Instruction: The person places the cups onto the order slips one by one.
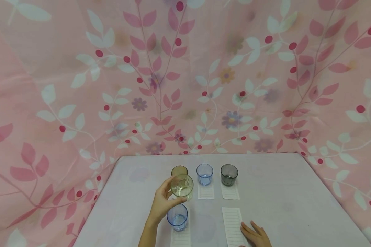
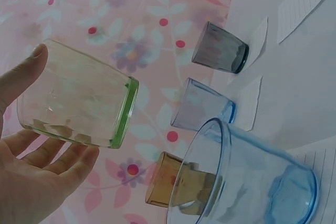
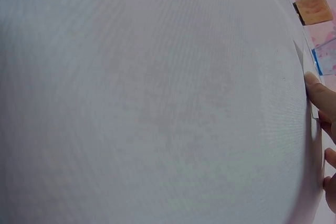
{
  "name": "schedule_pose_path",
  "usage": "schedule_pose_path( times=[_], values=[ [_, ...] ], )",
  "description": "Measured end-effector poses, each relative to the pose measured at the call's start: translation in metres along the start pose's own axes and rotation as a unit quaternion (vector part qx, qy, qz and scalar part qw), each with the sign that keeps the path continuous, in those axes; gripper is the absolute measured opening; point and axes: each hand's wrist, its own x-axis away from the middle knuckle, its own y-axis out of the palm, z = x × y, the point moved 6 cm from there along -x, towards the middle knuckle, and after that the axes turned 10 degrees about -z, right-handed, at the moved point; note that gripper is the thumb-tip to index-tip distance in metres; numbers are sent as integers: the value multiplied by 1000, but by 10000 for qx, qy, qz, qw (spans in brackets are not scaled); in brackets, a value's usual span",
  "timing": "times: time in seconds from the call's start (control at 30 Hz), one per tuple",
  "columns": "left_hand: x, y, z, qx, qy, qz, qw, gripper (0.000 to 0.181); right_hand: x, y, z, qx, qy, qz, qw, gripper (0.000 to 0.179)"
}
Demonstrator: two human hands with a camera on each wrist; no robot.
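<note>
My left hand [image 1: 163, 205] grips a clear green-tinted glass [image 1: 182, 185], thumb on one side and fingers on the other. The glass is held up off the table, and its thick green base [image 2: 125, 113] shows in the left wrist view. Just below it, a larger-looking blue glass [image 1: 177, 218] stands on a lined paper slip [image 1: 180, 238]. Partly hidden behind the green glass is an amber glass [image 1: 179, 169]. At the right, my right hand [image 1: 257, 236] rests on the table with fingers spread loosely, fingertips touching the edge of another lined slip [image 1: 233, 223].
In the back row stand a second blue glass [image 1: 204, 175] and a dark grey glass [image 1: 229, 176], each on a paper slip. The pale tabletop [image 1: 284, 192] ends at a pink leaf-patterned cloth [image 1: 188, 85] hung behind it.
</note>
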Motion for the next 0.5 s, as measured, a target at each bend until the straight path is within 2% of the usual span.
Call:
schedule_pose_path(
  times=[0.3, 0.5],
  values=[
    [-2, 29, -11, 214, -172, -525, 9982, 74, 1, 2, 1, 11, 65, -92, 9999, 50],
    [-1, 51, -18, 314, -168, -814, 9960, 76, 2, 3, 2, -54, 87, -79, 9999, 52]
  ],
)
